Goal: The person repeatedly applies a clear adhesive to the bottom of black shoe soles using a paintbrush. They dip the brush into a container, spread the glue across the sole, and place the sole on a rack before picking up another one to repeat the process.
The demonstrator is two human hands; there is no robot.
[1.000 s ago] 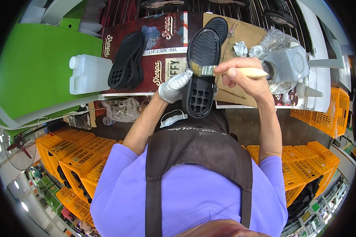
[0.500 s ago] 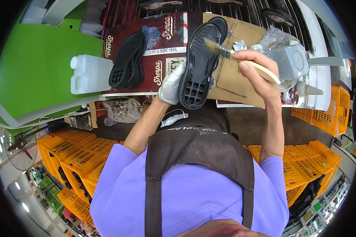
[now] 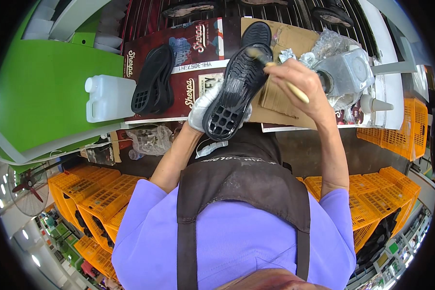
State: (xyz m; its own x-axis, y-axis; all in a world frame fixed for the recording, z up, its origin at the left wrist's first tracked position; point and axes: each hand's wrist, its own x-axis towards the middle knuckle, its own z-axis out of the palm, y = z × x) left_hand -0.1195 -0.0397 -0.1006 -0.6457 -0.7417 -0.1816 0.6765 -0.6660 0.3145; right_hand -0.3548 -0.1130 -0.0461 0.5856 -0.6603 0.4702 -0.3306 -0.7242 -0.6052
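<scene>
A black shoe sole (image 3: pixel 234 89) with a wet shine is held tilted over the bench by my left hand (image 3: pixel 204 110), which wears a white glove. The hand grips it from beneath near the end with square hollows. My right hand (image 3: pixel 300 83), bare, is closed round a paintbrush (image 3: pixel 297 92) with a pale handle. Its bristles are over the far end of the sole; whether they touch it is hard to tell. Just beyond lies another black sole (image 3: pixel 256 33) on brown cardboard (image 3: pixel 295 38). Further left, more black soles (image 3: pixel 153 79) rest on a dark red printed box sheet.
A white jug (image 3: pixel 110 98) stands left on the green surface (image 3: pixel 48 92). At right are a clear plastic container (image 3: pixel 345 72), crumpled plastic and a nozzle bottle (image 3: pixel 374 105). Metal rollers (image 3: pixel 295 18) carrying shoe parts run behind. Orange crates (image 3: pixel 99 193) stand lower on both sides.
My left hand has brought the sole toward me and a little left, uncovering the sole behind it. My right hand has shifted left, and the brush now sits over the sole's far end.
</scene>
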